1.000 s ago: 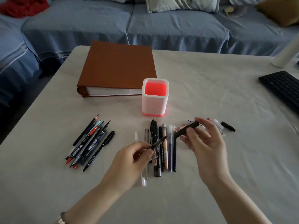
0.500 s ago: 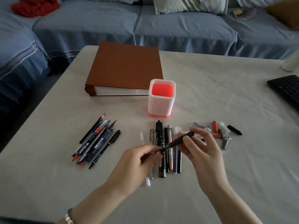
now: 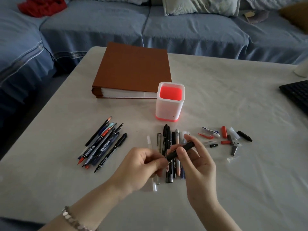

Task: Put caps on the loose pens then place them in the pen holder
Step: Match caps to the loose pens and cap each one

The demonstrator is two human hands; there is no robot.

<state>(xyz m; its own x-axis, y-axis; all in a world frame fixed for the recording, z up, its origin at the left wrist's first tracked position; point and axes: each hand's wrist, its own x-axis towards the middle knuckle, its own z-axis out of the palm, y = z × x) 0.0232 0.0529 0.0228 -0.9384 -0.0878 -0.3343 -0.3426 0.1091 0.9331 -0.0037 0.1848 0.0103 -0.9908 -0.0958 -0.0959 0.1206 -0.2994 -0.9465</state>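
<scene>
Centre of the frame: both hands met above the row of pens point(image 3: 170, 147) lying on the table point(image 3: 233, 100). The right hand point(image 3: 198, 165) pinched a black pen point(image 3: 181, 150) between thumb and fingers, the pen slanting up to the right. The left hand point(image 3: 140, 165) gripped the pen's lower left end with closed fingertips; whether a cap sat there could not be told. The white pen holder point(image 3: 169, 104) with its red inside stood upright just above the row, beside a brown binder point(image 3: 131, 70). A second bundle of pens point(image 3: 103, 144) lay at centre left. Loose caps point(image 3: 225, 139) were scattered at centre right.
</scene>
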